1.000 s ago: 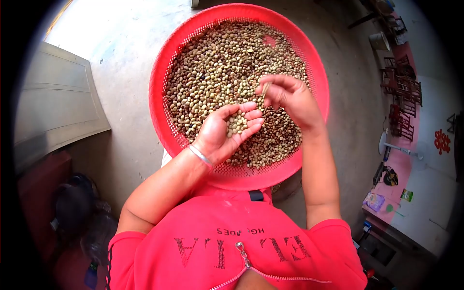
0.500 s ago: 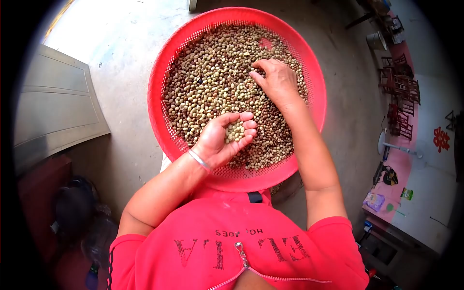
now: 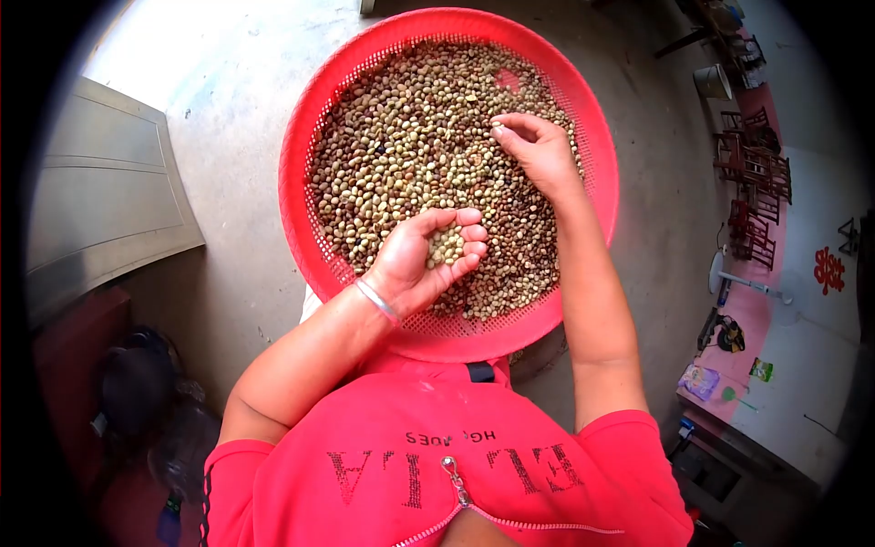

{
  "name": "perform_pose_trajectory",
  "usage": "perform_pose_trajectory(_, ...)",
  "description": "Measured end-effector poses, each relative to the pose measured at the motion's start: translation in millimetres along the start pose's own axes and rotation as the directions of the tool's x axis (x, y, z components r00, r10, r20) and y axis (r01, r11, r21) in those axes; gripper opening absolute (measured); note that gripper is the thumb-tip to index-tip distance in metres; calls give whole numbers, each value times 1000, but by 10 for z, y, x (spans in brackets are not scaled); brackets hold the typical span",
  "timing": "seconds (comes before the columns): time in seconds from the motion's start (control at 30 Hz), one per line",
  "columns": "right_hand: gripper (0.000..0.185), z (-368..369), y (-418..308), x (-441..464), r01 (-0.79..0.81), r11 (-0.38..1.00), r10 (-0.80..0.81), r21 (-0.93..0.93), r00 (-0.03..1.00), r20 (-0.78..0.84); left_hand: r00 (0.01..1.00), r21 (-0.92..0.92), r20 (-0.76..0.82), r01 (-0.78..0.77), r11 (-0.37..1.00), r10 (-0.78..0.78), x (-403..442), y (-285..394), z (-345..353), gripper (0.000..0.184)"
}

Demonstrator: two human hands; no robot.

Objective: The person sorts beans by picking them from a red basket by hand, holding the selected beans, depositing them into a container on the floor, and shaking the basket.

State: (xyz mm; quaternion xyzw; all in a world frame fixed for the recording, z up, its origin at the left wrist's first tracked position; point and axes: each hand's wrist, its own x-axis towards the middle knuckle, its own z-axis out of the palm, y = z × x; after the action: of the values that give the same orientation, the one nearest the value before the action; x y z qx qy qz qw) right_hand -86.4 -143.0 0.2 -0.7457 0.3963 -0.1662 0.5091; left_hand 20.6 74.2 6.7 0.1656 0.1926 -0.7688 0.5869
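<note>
A round red mesh basket (image 3: 296, 196) holds a wide layer of small brown and pale green beans (image 3: 392, 118), possibly coffee beans. My left hand (image 3: 415, 260), palm up and cupped above the near part of the layer, holds a small heap of pale beans (image 3: 446, 247). A silver bracelet (image 3: 375, 298) circles that wrist. Over the right side of the basket, my right hand (image 3: 540, 153) has thumb and forefinger pinched together on a small pale bean (image 3: 496, 125), just above the other beans.
A grey panelled cabinet or door (image 3: 114, 196) stands on the left. Along the right wall are red wooden chairs (image 3: 755, 173), a bucket (image 3: 712, 81), a white fan (image 3: 718, 273) and a purple packet (image 3: 699, 381). Dark bags (image 3: 141, 392) lie at lower left.
My right hand has moved slightly right, and its thumb and forefinger have closed on a pale bean. My left hand stays cupped around its beans.
</note>
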Motion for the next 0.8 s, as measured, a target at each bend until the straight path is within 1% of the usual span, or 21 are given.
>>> perform_pose_trajectory(0.03,22,-23,-105,-51,-63,995,63,78,998,3,1000,-10,15,3,1000,-2,8,1,-15,26)
perform_pose_trajectory(0.07,22,-74,-148,-84,-64,995,64,79,998,3,1000,-20,29,5,1000,-5,14,0,-24,26)
perform_pose_trajectory(0.13,22,-187,-205,-155,-249,916,202,315,964,173,1000,-26,22,3,1000,-3,19,0,-13,28)
perform_pose_trajectory(0.17,24,-196,-288,-240,-252,905,182,342,957,226,1000,-32,16,1,999,0,17,-3,0,29)
perform_pose_trajectory(0.2,24,-184,-386,-344,-254,904,183,343,957,225,1000,-32,14,3,999,-3,14,-11,26,29)
perform_pose_trajectory(0.27,29,-134,-637,-548,-142,970,62,199,930,362,1000,-63,-10,-29,998,28,7,-14,95,34)
perform_pose_trajectory(0.3,25,-142,-741,-627,-209,955,67,211,844,533,999,-69,-13,-45,997,44,-1,-14,112,37)
perform_pose_trajectory(0.33,22,-75,-776,-701,-236,939,63,251,835,546,999,-66,-14,-42,997,41,8,-11,97,37)
perform_pose_trajectory(0.37,23,-69,-755,-686,-62,998,43,31,905,424,1000,-74,2,-24,997,24,23,-1,63,36)
perform_pose_trajectory(0.4,24,-78,-716,-640,84,973,-14,-216,953,304,1000,-82,19,-5,997,6,37,2,32,35)
perform_pose_trajectory(0.43,27,-93,-633,-551,170,900,-110,-401,980,168,1000,-105,-5,14,994,-15,52,-1,8,33)
perform_pose_trajectory(0.47,24,-121,-552,-469,142,847,-128,-513,990,64,1000,-100,-2,19,995,-19,52,4,-16,33)
perform_pose_trajectory(0.5,24,-155,-502,-386,126,795,-145,-594,989,15,999,-86,18,39,996,-37,46,9,-37,32)
perform_pose_trajectory(0.53,24,-179,-447,-304,104,737,-167,-668,986,-30,998,-73,37,57,996,-54,40,9,-44,31)
perform_pose_trajectory(0.57,26,-179,-365,-233,133,675,-231,-725,972,-36,999,-43,3,46,998,-46,24,6,-18,31)
perform_pose_trajectory(0.6,26,-184,-301,-184,133,675,-232,-726,972,-38,999,-41,5,46,998,-46,22,4,-20,31)
perform_pose_trajectory(0.67,27,-148,-248,-108,268,534,-340,-802,936,86,999,-37,9,45,998,-44,26,3,-38,30)
perform_pose_trajectory(0.7,25,-134,-225,-80,307,514,-378,-801,919,111,999,-35,1,45,998,-45,26,3,-32,30)
perform_pose_trajectory(0.8,21,-129,-229,-38,298,515,-351,-804,929,120,999,-14,-6,37,999,-37,26,-1,-27,30)
